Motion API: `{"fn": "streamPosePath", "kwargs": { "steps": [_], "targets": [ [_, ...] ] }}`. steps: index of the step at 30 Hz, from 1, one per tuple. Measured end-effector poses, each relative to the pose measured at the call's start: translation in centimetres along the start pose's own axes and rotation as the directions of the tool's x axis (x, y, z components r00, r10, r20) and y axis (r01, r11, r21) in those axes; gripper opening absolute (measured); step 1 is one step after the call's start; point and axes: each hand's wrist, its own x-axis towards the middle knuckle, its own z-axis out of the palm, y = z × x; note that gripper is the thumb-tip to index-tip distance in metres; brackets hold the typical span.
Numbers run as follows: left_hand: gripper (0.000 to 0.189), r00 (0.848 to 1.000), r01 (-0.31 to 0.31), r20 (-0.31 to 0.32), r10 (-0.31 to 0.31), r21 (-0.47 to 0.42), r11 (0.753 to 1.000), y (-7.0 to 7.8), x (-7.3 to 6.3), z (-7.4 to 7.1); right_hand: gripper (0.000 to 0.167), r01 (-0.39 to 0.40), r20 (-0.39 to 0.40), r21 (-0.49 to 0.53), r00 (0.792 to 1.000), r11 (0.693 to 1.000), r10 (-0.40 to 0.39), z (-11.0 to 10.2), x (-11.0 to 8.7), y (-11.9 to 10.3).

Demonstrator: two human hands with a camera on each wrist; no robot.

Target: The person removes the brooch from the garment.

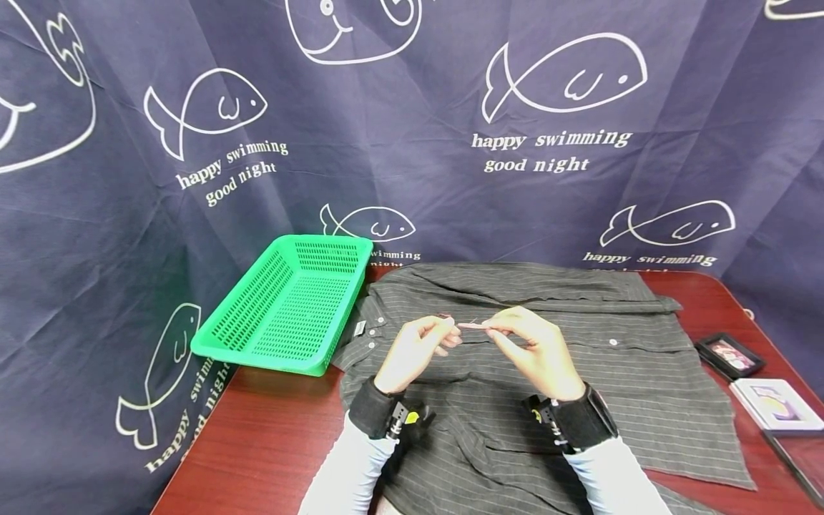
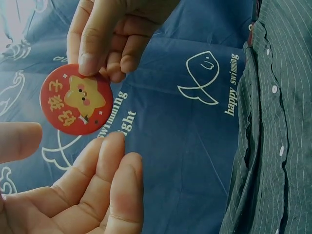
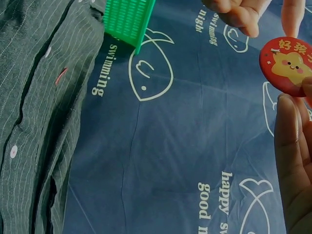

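Observation:
A round red button badge (image 2: 58,117) with a yellow star face and yellow characters is held up over a dark pinstriped shirt (image 1: 656,400). My right hand (image 1: 537,350) pinches its rim between thumb and fingers. In the head view the badge (image 1: 472,326) appears nearly edge-on, between the two hands. My left hand (image 1: 415,350) is just beside it, thumb and fingers spread apart around a gap in the left wrist view. The shirt lies spread on the table under both hands, with white buttons and folds showing.
A green plastic basket (image 1: 315,361) stands at the left, close to the shirt's edge. On the right of the red-brown table (image 1: 277,429) lie a black-framed picture (image 1: 730,355) and a white-framed picture (image 1: 777,405). A dark blue fish-print curtain (image 1: 418,172) hangs behind.

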Motion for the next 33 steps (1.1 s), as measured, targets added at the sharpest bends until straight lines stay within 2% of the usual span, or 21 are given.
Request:
{"fn": "streamPosePath", "kwargs": {
  "steps": [5, 7, 16, 25, 33],
  "targets": [
    [0.036, 1.000, 0.013, 0.014, -0.012, -0.013, 1.000, 0.02, -0.07, 0.10, 0.028, 0.019, 0.009, -0.011, 1.000, 1.000, -0.019, 0.16, -0.05, -0.15],
    [0.037, 1.000, 0.015, 0.016, -0.015, -0.026, 1.000, -0.51, 0.08, 0.14, 0.029, 0.028, 0.009, -0.012, 1.000, 1.000, -0.028, 0.23, -0.07, -0.20],
    [0.036, 1.000, 0.014, 0.018, -0.012, -0.067, 0.998, -0.56, 0.11, 0.09, 0.036, 0.092, -0.017, 0.003, 0.996, 0.996, -0.092, 0.57, 0.02, -0.36],
    [0.031, 1.000, 0.029, 0.014, -0.028, -0.105, 0.994, -0.58, 0.03, 0.02, 0.031, 0.070, 0.024, 0.011, 0.997, 0.998, -0.070, 0.64, -0.13, -0.15],
    [0.027, 0.998, 0.061, -0.001, -0.062, -0.211, 0.976, -0.71, 0.12, 0.05, 0.035, 0.100, 0.038, 0.055, 0.994, 0.993, -0.103, 0.82, -0.10, 0.01]
  ]
}}
